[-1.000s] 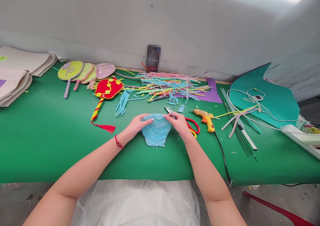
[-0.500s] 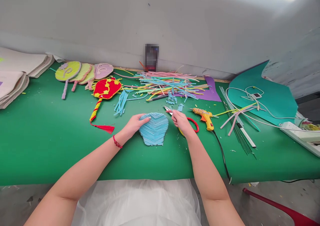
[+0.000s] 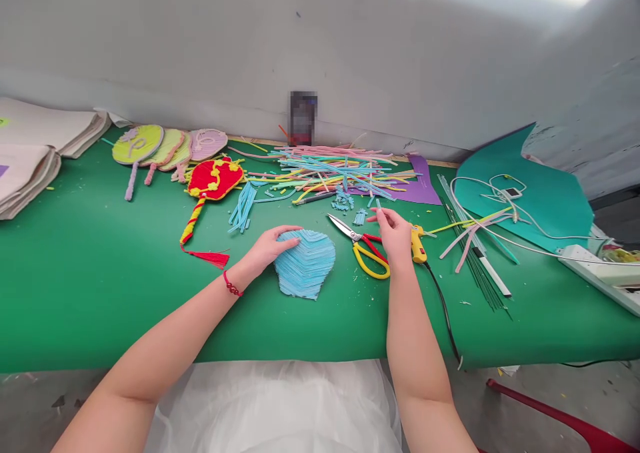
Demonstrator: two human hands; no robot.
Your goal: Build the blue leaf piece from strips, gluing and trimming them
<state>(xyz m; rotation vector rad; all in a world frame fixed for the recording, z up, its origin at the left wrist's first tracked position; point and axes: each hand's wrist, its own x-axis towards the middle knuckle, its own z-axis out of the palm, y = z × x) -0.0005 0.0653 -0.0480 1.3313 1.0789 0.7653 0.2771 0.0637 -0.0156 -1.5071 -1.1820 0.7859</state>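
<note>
Blue ribbed panel (image 3: 306,266) over green table (image 3: 125,273) is clasped at its upper-left edge by left hand (image 3: 267,250)
Right hand (image 3: 394,237) is held partly curled beside scissors (image 3: 357,236); whether anything is pinched cannot be told

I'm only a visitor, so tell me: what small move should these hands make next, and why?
Perhaps the right hand should reach for the yellow glue gun: it lies partly hidden behind that hand, which seems to pinch a small pale-blue piece. The scissors lie unheld, and the left hand holds the ridged blue panel.
</note>
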